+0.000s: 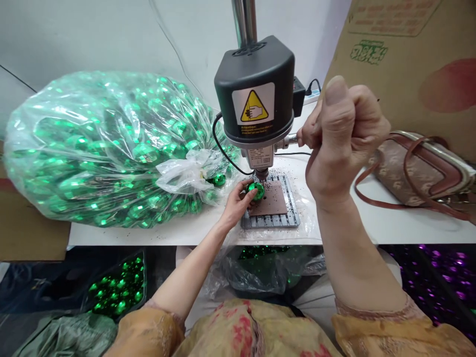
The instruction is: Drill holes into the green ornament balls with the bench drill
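Observation:
A shiny green faceted ball (256,192) is held in the fingers of my left hand (240,202), just below the spindle of a black bench drill press (256,89). Whether the drill bit touches the ball cannot be made out. Beneath it a brown board (271,198) lies on the slotted grey metal base (290,218), with dark chips scattered about. My right hand (342,134) is closed on the drill press's feed lever (292,139), raised to the right of the machine; most of the lever is hidden by the fingers.
A big clear plastic bag (104,148) of green balls fills the left of the white table (148,235). On the right are a patterned handbag (420,171) and a cardboard box (401,64). Below the edge stand a crate of green balls (117,287) and purple shiny pieces (442,277).

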`<state>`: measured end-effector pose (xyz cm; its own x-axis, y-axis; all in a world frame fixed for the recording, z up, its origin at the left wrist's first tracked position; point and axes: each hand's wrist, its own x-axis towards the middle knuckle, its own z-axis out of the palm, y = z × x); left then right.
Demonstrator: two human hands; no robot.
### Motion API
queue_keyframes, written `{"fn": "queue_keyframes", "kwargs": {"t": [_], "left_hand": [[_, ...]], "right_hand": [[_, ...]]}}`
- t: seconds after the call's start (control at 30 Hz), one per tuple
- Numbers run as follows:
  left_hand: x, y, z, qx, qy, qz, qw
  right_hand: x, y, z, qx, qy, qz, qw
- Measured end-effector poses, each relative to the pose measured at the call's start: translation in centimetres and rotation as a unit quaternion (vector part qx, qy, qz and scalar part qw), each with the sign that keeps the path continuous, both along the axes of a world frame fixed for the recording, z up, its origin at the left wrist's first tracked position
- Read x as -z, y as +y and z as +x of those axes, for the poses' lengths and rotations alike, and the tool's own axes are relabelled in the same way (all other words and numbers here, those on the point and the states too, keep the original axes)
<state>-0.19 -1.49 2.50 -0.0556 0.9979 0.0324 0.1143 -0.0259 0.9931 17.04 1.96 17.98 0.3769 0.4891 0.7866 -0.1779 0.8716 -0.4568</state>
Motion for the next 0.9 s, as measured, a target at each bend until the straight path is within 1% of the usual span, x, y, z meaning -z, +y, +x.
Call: {"fn": "queue_keyframes", "kwargs": {"t": [0.17, 0.3, 0.4, 0.47, 0.57, 0.7, 0.8, 0.9], "left_hand": [[0.2, 0.2, 0.4, 0.021, 0.052, 0.014, 0.998], [0.4, 0.2, 0.8, 0.013, 0.121, 0.035, 0.992], [0.4, 0.2, 1.2, 0.008, 0.166, 0.065, 0.984], [0.4, 0.2, 1.6, 0.007, 0.180, 0.091, 0.979], [0.6, 0.1, 2.2, -0.005, 0.175, 0.114, 0.978], [0.9, -0.2, 2.7, -0.024, 0.141, 0.090, 0.986], [0.9, -0.3, 2.7, -0.019, 0.129, 0.073, 0.989], [0.7, -0.3, 2.7, -0.016, 0.122, 0.065, 0.990]], "right_hand": [[0.1, -0.1, 0.1, -0.005, -0.014, -0.009, 1.000], [0.1, 0.0, 0.1, -0.007, -0.015, -0.007, 1.000], [0.0, 0.1, 0.1, 0.002, -0.020, -0.007, 1.000], [0.0, 0.1, 0.1, 0.020, -0.029, -0.010, 0.999], [0.0, 0.1, 0.1, 0.040, -0.043, -0.018, 0.998], [0.0, 0.0, 0.2, 0.020, -0.030, -0.020, 0.999], [0.1, -0.1, 0.2, 0.000, -0.001, -0.006, 1.000], [0.5, -0.6, 0.1, 0.016, 0.008, -0.023, 1.000]]}}
